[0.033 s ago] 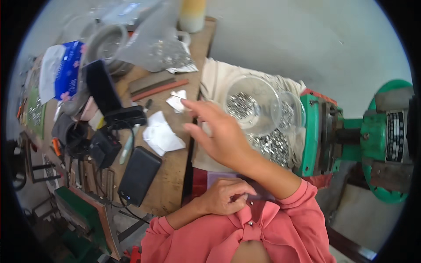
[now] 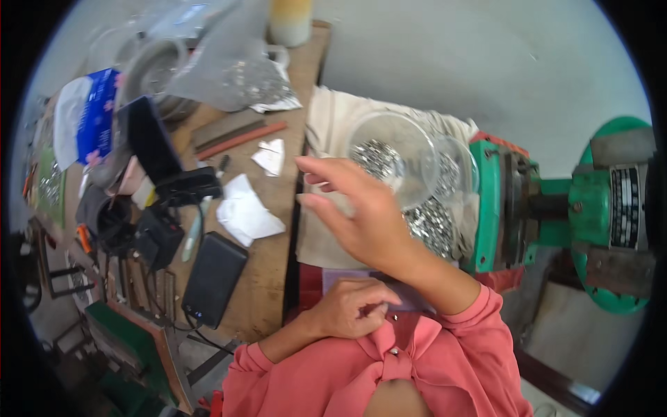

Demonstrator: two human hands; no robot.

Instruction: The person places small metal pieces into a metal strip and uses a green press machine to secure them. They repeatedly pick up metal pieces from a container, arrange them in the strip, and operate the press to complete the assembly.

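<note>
My right hand (image 2: 358, 212) hangs over the gap between the wooden bench and the cloth, thumb and forefinger apart, with nothing visible between them. Left of its fingertips lies a small white paper scrap (image 2: 269, 158), and a larger crumpled white paper (image 2: 248, 210) is nearer to me. Beyond the hand is a clear round tub (image 2: 417, 142) with small shiny metal parts (image 2: 375, 158). More metal parts (image 2: 429, 226) lie loose on the pale cloth (image 2: 326, 111). Close to my chest, my left hand (image 2: 353, 308) is curled with thumb and forefinger together; whatever it may hold is hidden.
A green machine vise (image 2: 490, 208) stands on the right. On the bench (image 2: 267, 292) are a black power bank (image 2: 215, 279), a phone on a stand (image 2: 147, 139), a reddish bar (image 2: 243, 139), a bag of metal parts (image 2: 243, 80) and a blue tissue pack (image 2: 97, 115).
My right hand has drawn slightly away from the small paper scrap. A thin dark line seen across that scrap before no longer shows. The left hand stays curled near my chest.
</note>
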